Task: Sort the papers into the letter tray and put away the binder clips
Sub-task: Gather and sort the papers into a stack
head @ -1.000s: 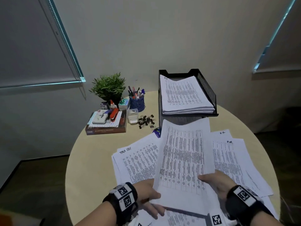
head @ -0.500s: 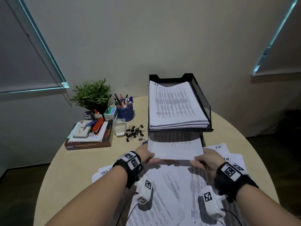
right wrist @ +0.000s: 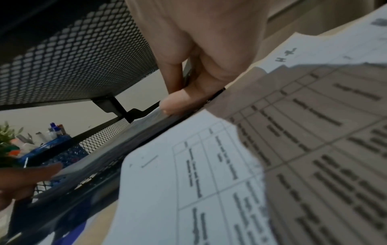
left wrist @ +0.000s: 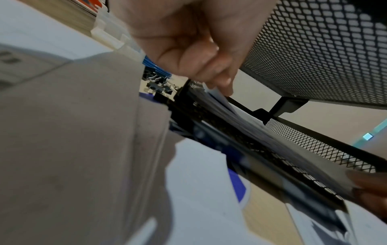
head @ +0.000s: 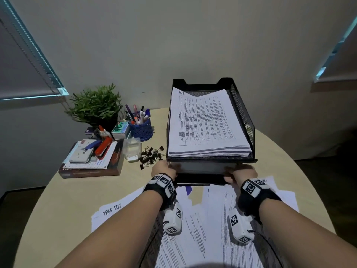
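- Left of the letter tray [head: 242,117], at the far edge of your surface [head: 63,198], a potted plant [head: 95,106] stands behind a book stack [head: 90,163] that carries a stapler [head: 103,147] and a small white device.
- Nearer the letter tray, a blue pen cup [head: 141,127] stands behind a clear plastic box [head: 133,149].
- Just beside the letter tray's left front corner, the binder clips [head: 150,156] lie loose in a small heap on the surface.
- Your left hand [head: 164,168] is at the left front corner of the letter tray's lower tier; the left wrist view shows its fingers curled and pinching the left edge of a paper stack [head: 201,167] that lies partly inside that tier.
- The upper tier of the letter tray holds a thick pile of printed sheets [head: 206,122], its top page marked by hand in one corner.
- Your right hand [head: 242,174] is at the right front corner of the lower tier; the right wrist view shows thumb and fingers clamped on the right edge of the same paper stack.
- In front of the letter tray, under both your forearms, loose papers [head: 212,238] are spread over the surface, the leftmost one headed in handwriting.
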Motion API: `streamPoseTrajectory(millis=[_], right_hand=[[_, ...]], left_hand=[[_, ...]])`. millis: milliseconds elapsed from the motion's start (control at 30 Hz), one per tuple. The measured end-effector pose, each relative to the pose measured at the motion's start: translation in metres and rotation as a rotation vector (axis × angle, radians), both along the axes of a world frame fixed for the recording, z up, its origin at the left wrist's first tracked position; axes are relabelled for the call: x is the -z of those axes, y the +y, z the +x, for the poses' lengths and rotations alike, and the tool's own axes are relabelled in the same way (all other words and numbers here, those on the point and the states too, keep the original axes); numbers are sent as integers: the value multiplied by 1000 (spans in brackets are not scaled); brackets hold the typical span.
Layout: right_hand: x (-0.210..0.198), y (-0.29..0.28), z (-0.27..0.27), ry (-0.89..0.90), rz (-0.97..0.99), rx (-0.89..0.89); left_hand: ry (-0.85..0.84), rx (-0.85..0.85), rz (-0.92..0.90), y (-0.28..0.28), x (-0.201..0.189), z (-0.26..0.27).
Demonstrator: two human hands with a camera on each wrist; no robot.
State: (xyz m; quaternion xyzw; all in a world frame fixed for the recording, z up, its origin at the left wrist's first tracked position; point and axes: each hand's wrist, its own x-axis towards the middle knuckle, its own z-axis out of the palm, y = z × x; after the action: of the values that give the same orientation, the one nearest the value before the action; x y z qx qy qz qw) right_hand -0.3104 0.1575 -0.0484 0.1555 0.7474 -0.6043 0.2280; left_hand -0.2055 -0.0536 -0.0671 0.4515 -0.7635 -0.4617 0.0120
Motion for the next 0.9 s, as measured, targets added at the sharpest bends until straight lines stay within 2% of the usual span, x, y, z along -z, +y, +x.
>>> streamPoseTrajectory(millis=[167,333,400,500,567,633,733,800,900], right_hand=[[-21,14,12,79,40,-36],[-36,62,50,244,195,-334],[-37,87,70,304,292,-455],[-27,125,100,301,365,-586],[-15,147,116,285,427,-595],[-4,164,127,239,572,-625],[14,182,138,169,797,-649],[16,185,144,172,804,-611],[11,181,150,152,727,-538]], left_hand=[[4,46,-47,17,-23,20],[12,126,1,50,-18,69],[-9,215,-70,65,-15,90],[-54,285,-216,85,-10,126],[-99,327,-272,100,-5,152],[-182,366,-321,117,0,174],[-282,444,-294,140,0,196],[-339,531,-254,150,0,204],[-422,585,-286,154,3,207]])
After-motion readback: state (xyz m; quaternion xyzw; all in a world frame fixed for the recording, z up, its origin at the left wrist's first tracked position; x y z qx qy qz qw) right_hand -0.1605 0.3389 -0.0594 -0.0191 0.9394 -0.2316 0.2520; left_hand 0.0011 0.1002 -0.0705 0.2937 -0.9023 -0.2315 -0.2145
